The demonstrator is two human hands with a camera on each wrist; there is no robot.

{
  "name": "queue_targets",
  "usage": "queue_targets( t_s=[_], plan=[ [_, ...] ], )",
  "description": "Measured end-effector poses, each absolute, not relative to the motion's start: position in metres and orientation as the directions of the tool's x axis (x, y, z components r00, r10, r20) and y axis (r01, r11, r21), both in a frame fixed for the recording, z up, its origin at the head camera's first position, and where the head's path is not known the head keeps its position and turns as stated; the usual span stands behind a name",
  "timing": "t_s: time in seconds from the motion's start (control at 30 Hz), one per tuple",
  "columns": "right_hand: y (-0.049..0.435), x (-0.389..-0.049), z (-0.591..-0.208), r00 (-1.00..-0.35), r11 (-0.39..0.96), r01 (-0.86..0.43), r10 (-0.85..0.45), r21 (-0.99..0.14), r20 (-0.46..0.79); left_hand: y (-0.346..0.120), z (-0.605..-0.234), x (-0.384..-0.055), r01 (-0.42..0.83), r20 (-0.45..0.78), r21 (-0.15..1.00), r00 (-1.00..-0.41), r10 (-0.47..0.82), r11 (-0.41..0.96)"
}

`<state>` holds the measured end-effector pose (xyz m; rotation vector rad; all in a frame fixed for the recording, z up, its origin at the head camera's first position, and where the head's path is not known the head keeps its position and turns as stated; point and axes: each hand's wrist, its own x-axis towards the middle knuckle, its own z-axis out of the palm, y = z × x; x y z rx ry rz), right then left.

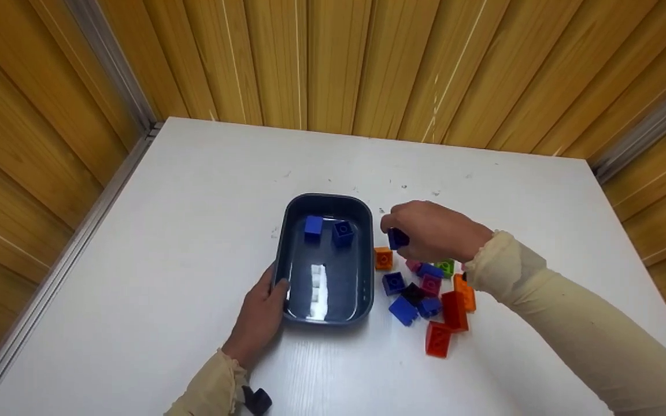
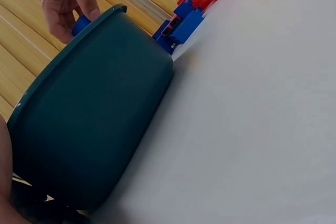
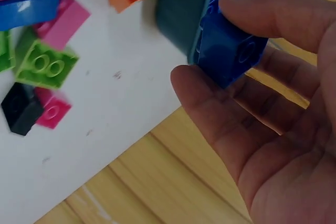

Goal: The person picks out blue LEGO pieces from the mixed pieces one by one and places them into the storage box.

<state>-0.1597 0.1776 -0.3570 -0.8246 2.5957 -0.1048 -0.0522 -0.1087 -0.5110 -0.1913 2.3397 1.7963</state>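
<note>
A dark teal rectangular tray (image 1: 327,289) lies on the white table, with two blue toy bricks, one (image 1: 313,227) beside the other (image 1: 343,233), in its far half. My left hand (image 1: 259,315) grips the tray's left side, thumb over the rim. Just off the tray's right rim, my right hand (image 1: 434,230) pinches a blue brick (image 3: 231,48) between thumb and fingers; studs show on it in the right wrist view. Below that hand lies a loose pile of bricks, with blue (image 1: 404,310), red (image 1: 454,311), pink (image 1: 430,284) and green (image 1: 444,267) ones among them.
An orange brick (image 1: 384,259) sits close against the tray's right wall. Another orange brick (image 1: 465,292) is at the pile's right, and a red one (image 1: 438,339) at its near end. Wood-patterned walls (image 1: 339,63) stand behind the table (image 1: 211,185) and at both sides.
</note>
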Motion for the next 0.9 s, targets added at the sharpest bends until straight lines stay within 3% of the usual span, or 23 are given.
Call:
queue_targets(
  t_s=[0.63, 0.9],
  plan=[
    [0.089, -0.169, -0.372, -0.604, 0.665, -0.717, -0.742, -0.207, -0.291, -0.109, -0.512, -0.054, -0.19, -0.2, 0.938, -0.98, 0.005, 0.291],
    [0.07, -0.175, -0.384, -0.599, 0.647, -0.735, -0.76, -0.205, -0.251, -0.108, -0.511, -0.053, -0.207, -0.216, 0.945, -0.976, 0.008, 0.254]
  ],
)
